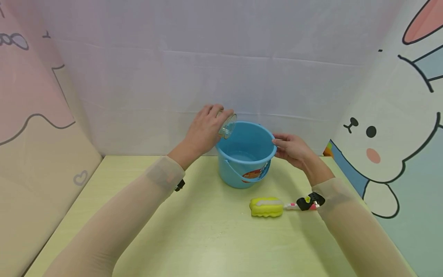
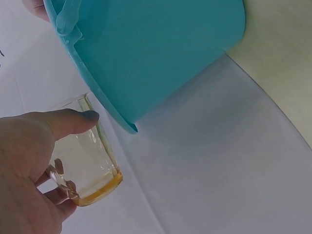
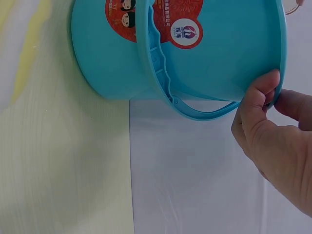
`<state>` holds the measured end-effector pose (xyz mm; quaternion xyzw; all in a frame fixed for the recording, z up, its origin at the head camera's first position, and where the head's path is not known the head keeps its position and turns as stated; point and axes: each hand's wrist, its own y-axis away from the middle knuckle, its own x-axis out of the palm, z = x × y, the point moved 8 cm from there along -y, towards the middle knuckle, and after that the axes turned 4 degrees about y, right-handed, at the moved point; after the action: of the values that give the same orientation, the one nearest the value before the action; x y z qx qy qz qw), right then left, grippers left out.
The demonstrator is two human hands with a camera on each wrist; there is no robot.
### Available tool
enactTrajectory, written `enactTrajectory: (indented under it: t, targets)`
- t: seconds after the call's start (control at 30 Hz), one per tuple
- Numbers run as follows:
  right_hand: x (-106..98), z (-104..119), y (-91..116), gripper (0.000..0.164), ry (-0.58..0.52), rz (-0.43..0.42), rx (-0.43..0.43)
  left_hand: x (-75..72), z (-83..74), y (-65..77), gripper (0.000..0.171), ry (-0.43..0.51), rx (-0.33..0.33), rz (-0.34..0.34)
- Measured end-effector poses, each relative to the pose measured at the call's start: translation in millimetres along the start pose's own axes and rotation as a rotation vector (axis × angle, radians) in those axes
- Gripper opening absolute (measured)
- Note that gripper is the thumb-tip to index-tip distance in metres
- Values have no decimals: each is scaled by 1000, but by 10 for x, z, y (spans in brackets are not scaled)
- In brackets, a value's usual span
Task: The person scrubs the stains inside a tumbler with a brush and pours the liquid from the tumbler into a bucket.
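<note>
My left hand (image 1: 207,129) grips a clear glass cup (image 1: 228,126), tilted with its mouth toward the blue bucket (image 1: 238,173) at the bucket's left rim. In the left wrist view the thumb and fingers wrap the glass cup (image 2: 87,151), whose base edge looks amber. My right hand (image 1: 294,150) pinches the bucket's right rim; in the right wrist view the thumb of this hand (image 3: 278,141) lies on one side of the rim and the fingers on the other. A little water (image 1: 242,156) shows at the bottom of the bucket. Its handle (image 3: 158,63) hangs down at the front.
A yellow sponge brush (image 1: 266,207) with a pink and white handle lies on the pale wooden table (image 1: 194,238) in front of the bucket, partly under the right wrist. Small wet spots dot the tabletop. A white cloth backdrop (image 1: 207,77) stands right behind the bucket.
</note>
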<state>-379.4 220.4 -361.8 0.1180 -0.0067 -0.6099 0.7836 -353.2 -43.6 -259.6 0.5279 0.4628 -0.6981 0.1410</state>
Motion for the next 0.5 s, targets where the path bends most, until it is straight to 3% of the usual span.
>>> enactTrajectory:
  t: [0.5]
  targets:
    - [-3, 8, 10, 56, 13, 2, 6, -9, -36, 1, 75, 1, 25, -21]
